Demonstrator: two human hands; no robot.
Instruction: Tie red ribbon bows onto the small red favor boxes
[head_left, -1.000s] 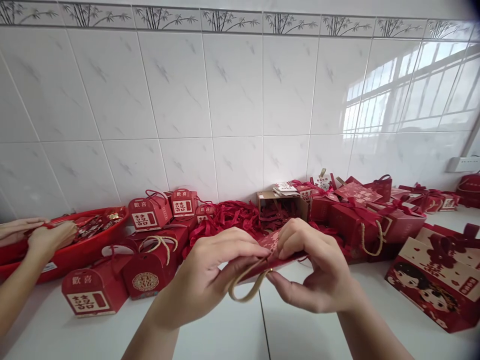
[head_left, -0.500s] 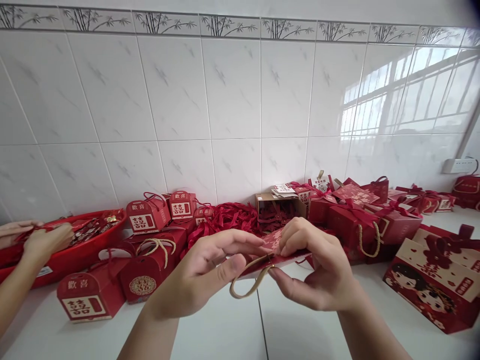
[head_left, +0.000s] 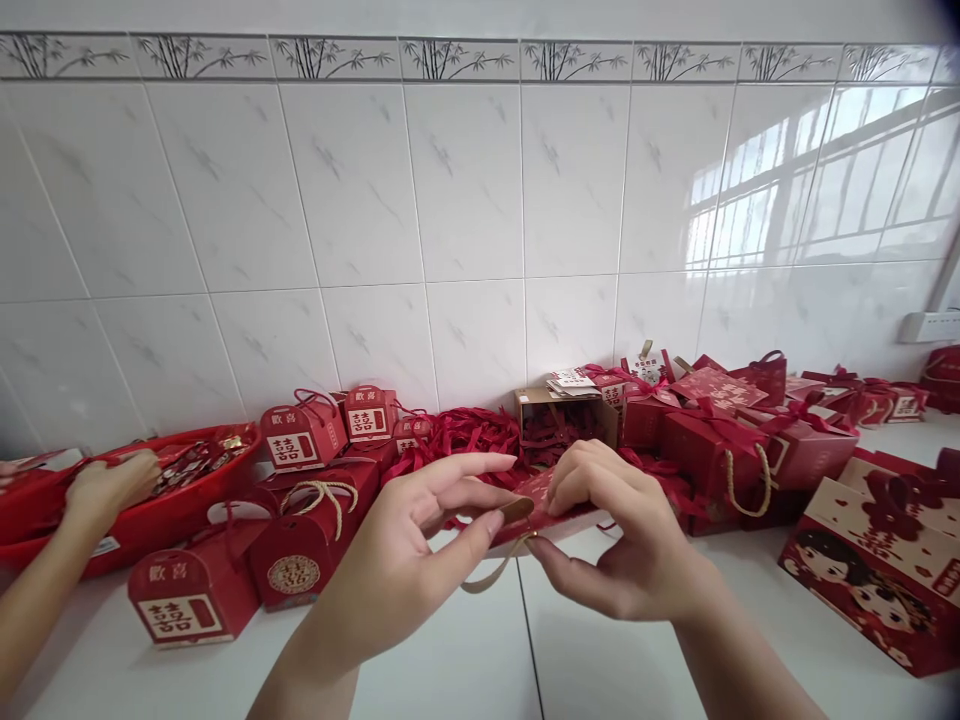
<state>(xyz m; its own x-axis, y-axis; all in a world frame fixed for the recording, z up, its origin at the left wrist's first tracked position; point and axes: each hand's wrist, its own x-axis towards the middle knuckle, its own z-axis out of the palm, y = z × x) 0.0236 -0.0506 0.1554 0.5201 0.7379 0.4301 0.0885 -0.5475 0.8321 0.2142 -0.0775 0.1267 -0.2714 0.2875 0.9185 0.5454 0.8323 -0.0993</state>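
In the middle of the head view I have a red patterned gift box (head_left: 574, 522) with a pale edge, lying flat between my hands above the table. A tan ribbon handle (head_left: 489, 580) loops from its near side. My left hand (head_left: 439, 540) pinches one end of that ribbon between thumb and fingers. On the other side, my right hand (head_left: 626, 530) is closed on the box, its thumb below near the ribbon and its fingers curled over the top. Part of the box is hidden behind my fingers.
Red gift boxes (head_left: 184, 595) stand at left, before a red basin (head_left: 139, 515) of packets where another person's hand (head_left: 112, 485) reaches in. Red ribbons (head_left: 476, 435) and a cardboard box (head_left: 534, 405) lie behind. More boxes (head_left: 709, 465) and a couple-printed box (head_left: 862, 590) are at right.
My left fingers now pinch an end of the tan ribbon and have drawn it up and left, flattening the loop. At far left, the other person's hand has shifted slightly right.
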